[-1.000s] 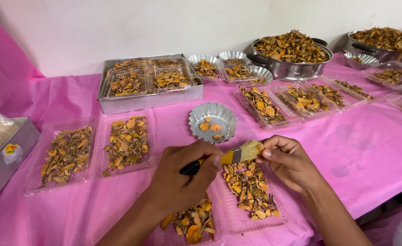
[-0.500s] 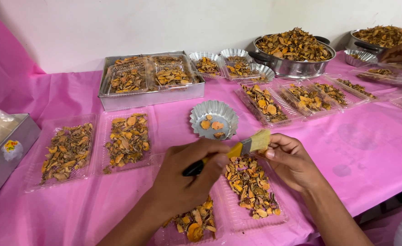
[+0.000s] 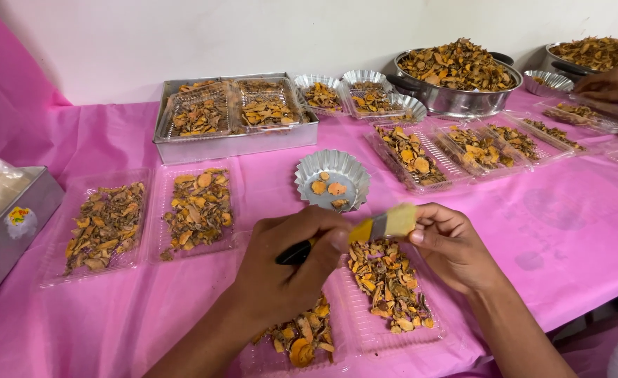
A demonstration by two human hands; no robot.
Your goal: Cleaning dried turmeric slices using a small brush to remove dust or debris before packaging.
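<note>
My left hand (image 3: pixel 284 266) grips the black handle of a small brush (image 3: pixel 375 227) with a yellow ferrule and pale bristles. My right hand (image 3: pixel 452 245) touches the bristle end with its fingertips. Both hands hover over two clear plastic trays: one (image 3: pixel 389 283) under the brush holds dried orange-brown slices, another (image 3: pixel 298 339) lies partly hidden under my left wrist. A fluted metal cup (image 3: pixel 332 178) with a few orange slices stands just beyond my hands.
Two more clear trays of slices (image 3: pixel 102 224) (image 3: pixel 197 206) lie left. A metal tin (image 3: pixel 232 119), fluted cups, further trays (image 3: pixel 414 154) and big metal pans (image 3: pixel 459 73) line the back. A grey box (image 3: pixel 4 224) sits far left. Another person's hand (image 3: pixel 609 85) is far right.
The brush and both my hands shifted slightly right and down. The other person's hand at far right came further into view.
</note>
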